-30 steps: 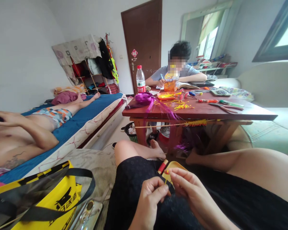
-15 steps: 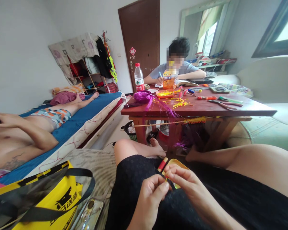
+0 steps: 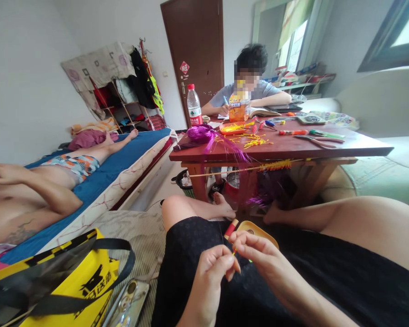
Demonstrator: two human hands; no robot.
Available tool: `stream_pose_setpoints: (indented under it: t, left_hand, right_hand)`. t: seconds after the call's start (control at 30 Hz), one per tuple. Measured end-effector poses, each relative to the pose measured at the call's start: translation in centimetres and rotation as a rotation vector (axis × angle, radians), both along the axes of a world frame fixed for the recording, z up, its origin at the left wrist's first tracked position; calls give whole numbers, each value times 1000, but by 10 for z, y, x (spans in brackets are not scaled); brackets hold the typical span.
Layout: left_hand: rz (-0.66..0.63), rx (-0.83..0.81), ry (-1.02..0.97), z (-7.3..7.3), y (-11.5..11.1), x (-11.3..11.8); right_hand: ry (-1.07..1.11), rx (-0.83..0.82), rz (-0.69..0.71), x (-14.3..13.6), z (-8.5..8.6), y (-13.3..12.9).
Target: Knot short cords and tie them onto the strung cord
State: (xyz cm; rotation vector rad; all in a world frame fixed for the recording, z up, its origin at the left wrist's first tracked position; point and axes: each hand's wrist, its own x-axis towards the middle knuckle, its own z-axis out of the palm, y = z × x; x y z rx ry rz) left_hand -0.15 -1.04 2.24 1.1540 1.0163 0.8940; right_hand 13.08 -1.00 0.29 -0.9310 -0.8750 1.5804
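Above my lap, my left hand pinches a small thin yellow piece with a reddish end between thumb and index finger. The fingertips of my right hand close on the same piece from the other side, so the two hands almost touch. Most of the piece is hidden by the fingers. Just behind them lies a red thread spool with pale ends, and a thin dark thread runs near it. A yellow tray rests on the black cloth over my lap, partly covered by my right hand.
A wooden table ahead carries purple strands, several yellow pieces, pliers and bottles. A person writes behind it. At left, another person lies on a bed, near a yellow bag and a phone.
My hands have shifted slightly, both still pinching the yellow piece. More of the yellow tray shows beside my right hand. The view has tilted a little.
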Motion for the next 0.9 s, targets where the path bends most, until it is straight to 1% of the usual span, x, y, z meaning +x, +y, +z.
stream_pose_setpoints:
  t: [0.23,0.4,0.53,0.7,0.8,0.9]
  left_hand:
    - [35,32,57,1,1,0]
    - [67,75,122,2,0,0]
    - [54,108,160,1,0,0]
    - [35,148,185,-2,1,-1]
    - [40,177,223,-3,1,-1]
    - [48,196,256,-4,1,0]
  right_hand:
    - [-11,24,5,0,-4,2]
    - [1,41,18,-1,-3,3]
    - [7,36,5,-2,-2,3]
    - [-39,30,-26,-2,0,2]
    - [-72,79,-38,-2,-1,2]
    - [-210,199,-67,-1,-4,3]
